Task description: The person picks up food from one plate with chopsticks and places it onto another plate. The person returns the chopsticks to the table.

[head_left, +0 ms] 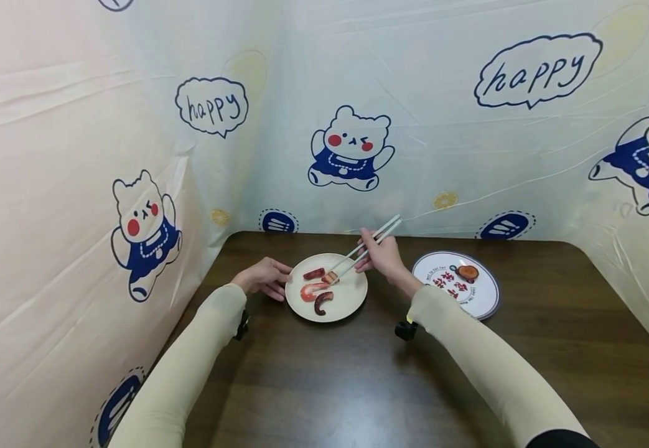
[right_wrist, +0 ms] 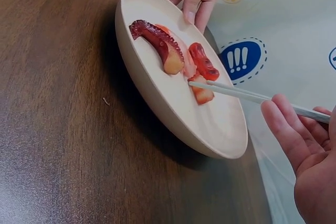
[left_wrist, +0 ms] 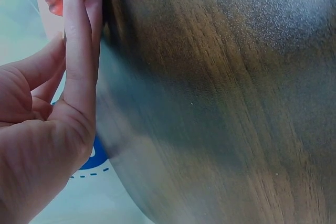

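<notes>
My left hand [head_left: 265, 277] pinches the left rim of a cream plate [head_left: 352, 305], thumb on the edge and fingers beneath. In my right hand [head_left: 382, 254] is a pair of pale chopsticks [right_wrist: 247, 96]. Their tips touch a small striped orange-pink piece [right_wrist: 202, 94] lying on the plate; whether they squeeze it, I cannot tell. Around that piece lie a pink shrimp [head_left: 310, 292], a dark red octopus tentacle [right_wrist: 160, 45] and a red oblong piece [right_wrist: 203, 61]. The right wrist view shows the plate at a slant from the camera's angle.
To the right, partly behind my right forearm, is a white plate [head_left: 489, 305] with a blue rim and red characters. A round brown slice [head_left: 466, 272] lies on it. The brown wooden table [head_left: 313, 386] meets a printed curtain [head_left: 425, 155] at the back and sides.
</notes>
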A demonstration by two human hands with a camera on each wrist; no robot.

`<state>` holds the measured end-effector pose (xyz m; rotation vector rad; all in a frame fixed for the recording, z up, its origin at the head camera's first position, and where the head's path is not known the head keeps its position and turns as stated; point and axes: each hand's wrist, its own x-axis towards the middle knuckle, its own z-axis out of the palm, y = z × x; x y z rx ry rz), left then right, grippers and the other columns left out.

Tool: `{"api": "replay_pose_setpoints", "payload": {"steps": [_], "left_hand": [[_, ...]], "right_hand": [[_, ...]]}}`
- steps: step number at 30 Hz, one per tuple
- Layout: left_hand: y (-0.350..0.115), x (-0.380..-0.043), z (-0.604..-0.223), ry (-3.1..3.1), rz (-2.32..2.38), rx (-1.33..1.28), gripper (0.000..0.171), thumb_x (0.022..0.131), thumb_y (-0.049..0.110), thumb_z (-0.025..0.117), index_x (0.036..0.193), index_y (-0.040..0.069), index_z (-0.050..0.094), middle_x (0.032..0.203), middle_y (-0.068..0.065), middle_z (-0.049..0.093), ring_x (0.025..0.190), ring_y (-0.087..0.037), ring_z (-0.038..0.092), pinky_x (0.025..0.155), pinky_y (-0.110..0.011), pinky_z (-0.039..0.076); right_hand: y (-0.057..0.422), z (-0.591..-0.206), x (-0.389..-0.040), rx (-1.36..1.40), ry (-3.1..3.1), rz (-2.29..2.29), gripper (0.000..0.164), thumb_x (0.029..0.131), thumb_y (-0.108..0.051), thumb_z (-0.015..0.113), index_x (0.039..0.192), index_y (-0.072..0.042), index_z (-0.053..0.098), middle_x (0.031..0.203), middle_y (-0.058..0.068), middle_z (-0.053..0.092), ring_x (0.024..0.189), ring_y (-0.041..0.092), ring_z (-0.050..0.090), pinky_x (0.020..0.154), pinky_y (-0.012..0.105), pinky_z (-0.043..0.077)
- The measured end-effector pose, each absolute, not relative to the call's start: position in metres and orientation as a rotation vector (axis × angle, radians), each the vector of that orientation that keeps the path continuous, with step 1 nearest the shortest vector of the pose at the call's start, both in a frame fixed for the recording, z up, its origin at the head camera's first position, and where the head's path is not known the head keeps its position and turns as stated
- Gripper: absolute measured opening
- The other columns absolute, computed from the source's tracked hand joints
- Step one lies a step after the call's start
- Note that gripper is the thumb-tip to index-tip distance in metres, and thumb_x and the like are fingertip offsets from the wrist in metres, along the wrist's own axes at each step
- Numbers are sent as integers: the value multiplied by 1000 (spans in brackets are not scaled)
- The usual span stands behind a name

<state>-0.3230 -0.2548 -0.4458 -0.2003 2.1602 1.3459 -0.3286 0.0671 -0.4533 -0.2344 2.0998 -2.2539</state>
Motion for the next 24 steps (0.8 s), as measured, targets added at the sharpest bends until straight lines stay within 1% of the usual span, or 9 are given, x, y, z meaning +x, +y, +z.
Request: {"api": "replay_pose_setpoints", "payload": {"steps": [2,4,11,13,18,21,24], "left_hand": [[-254,-322,-446,2169,1340,-201,46,106,8,63,151,-1,55,104,-18,71,70,-21,72,71,-39,67],[-253,-322,-446,2172,1336,-197,46,107,8,63,151,-1,55,105,-19,71,70,-21,72,72,-40,67],[-252,-320,-449,2174,1335,-194,46,107,7,63,151,0,55,104,-18,72,69,-20,72,72,-39,67],[-253,-321,-449,2180,1334,-193,46,107,7,63,151,0,55,103,-18,71,68,-20,72,71,-38,67],[-255,-321,-449,2179,1336,-196,46,107,8,63,151,0,55,105,-19,71,69,-20,72,72,-39,67],[-256,-321,-449,2176,1335,-197,47,107,9,63,152,0,54,106,-19,71,69,-20,72,73,-39,67],[-256,-321,-448,2183,1332,-190,47,107,9,62,152,-1,53,107,-20,70,69,-21,72,73,-39,67]], "right_hand": [[69,-454,-329,-211,2065,-2282,47,111,-40,54,107,6,63,90,28,65,59,28,74,63,48,67],[72,-454,-329,-184,2026,-2317,47,111,-39,54,107,7,62,89,28,65,60,28,74,64,49,66],[86,-448,-328,-127,1924,-2428,46,111,-37,56,109,9,62,88,29,66,60,27,75,74,59,64],[89,-447,-327,-121,1894,-2449,45,111,-35,58,110,10,61,86,26,66,60,26,74,73,57,64],[94,-447,-321,-81,1825,-2478,43,111,-29,58,112,14,59,78,16,64,56,23,73,65,47,67],[98,-448,-318,-60,1816,-2487,46,111,-29,57,114,17,56,75,15,65,54,22,72,62,44,67],[102,-449,-315,-55,1841,-2481,51,111,-31,57,117,19,55,75,14,65,53,22,72,60,44,66]]}}
